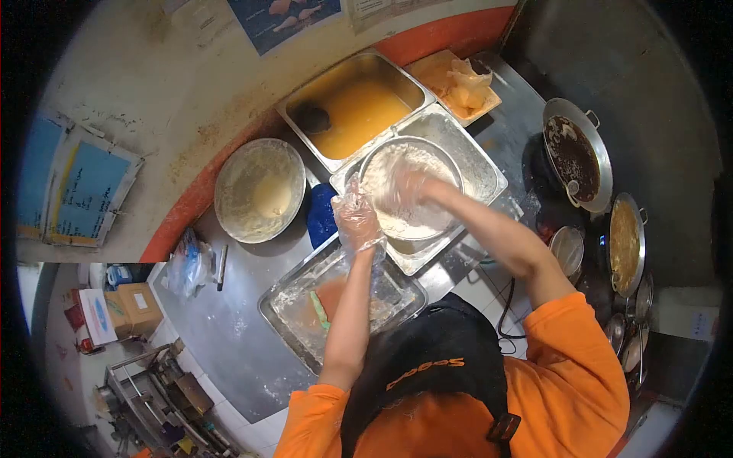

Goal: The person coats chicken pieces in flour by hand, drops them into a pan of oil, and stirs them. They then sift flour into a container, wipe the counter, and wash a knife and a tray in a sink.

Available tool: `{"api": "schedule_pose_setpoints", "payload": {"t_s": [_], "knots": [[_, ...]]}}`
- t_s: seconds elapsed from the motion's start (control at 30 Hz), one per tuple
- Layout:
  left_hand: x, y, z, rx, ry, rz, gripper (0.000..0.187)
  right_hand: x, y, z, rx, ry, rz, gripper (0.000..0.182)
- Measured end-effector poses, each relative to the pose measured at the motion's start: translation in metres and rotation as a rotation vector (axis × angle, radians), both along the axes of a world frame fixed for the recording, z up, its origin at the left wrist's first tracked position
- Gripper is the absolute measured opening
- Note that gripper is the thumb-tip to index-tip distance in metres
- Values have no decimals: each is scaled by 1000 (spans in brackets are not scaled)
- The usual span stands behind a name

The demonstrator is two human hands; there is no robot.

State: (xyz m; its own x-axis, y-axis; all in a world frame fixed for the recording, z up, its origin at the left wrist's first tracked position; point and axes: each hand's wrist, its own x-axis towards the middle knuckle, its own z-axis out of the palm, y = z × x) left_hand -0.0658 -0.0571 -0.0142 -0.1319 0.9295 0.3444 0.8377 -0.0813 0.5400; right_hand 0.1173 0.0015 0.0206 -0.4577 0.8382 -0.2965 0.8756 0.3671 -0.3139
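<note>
A round metal bowl or sieve (455, 158) holds white flour (416, 155) and sits inside a rectangular steel pan (481, 177) dusted with flour. My left hand (356, 217), in a clear plastic glove, is closed at the left rim of the round vessel. Down in the flour is my right hand (410, 188), smeared by motion, so its fingers do not show clearly. Just below my left hand lies a floury metal tray (279, 305) with a green-edged item (319, 309) in it. A blue cloth-like thing (321, 215) is beside my left hand.
Behind stands a steel pan of yellow liquid (366, 107) with a dark round thing in it. A flour-coated bowl (229, 202) is at left. Two woks, one with dark oil (573, 153), one with lighter oil (624, 240), line the right. A plastic bag (187, 266) lies far left.
</note>
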Motion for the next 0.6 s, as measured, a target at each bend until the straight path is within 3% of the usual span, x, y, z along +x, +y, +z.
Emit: {"api": "schedule_pose_setpoints", "payload": {"t_s": [0.03, 0.13, 0.17, 0.23, 0.3, 0.33, 0.43, 0.47, 0.5, 0.53, 0.6], "knots": [[0, -1, -1, -46, -37, 34, 28, -5, -10, -13, 88, 2, 126, 46], [-1, -4, 16, 67, -126, -31, 28, -4, -16, 48, -281, -376, 266, 47], [-2, -7, 15, 117, -91, -34, 29, 12, 0, 44, -429, -302, 242, 48], [-1, -6, 11, 228, -27, -52, 31, -3, 15, 61, -322, -377, -52, 44], [-2, 0, 0, 108, -112, -27, 38, -14, 3, 34, -147, -13, -83, 43], [-1, -2, 10, 74, -193, -15, 40, -41, -9, 84, -150, -232, 147, 52], [3, -8, 10, -28, -193, 0, 43, -5, 1, 5, 74, -82, 283, 49], [3, -6, 11, -21, -140, -6, 43, -12, 13, 53, -396, -216, 15, 43], [-1, -3, 12, -12, -86, -11, 43, 4, 11, 50, -263, -263, 224, 40], [-9, 3, -6, 264, 190, -126, 42, 31, 5, 46, -126, -306, 432, 38], [0, -2, 19, 85, -118, -26, 39, 35, 4, 39, -131, -350, 548, 37]]}}
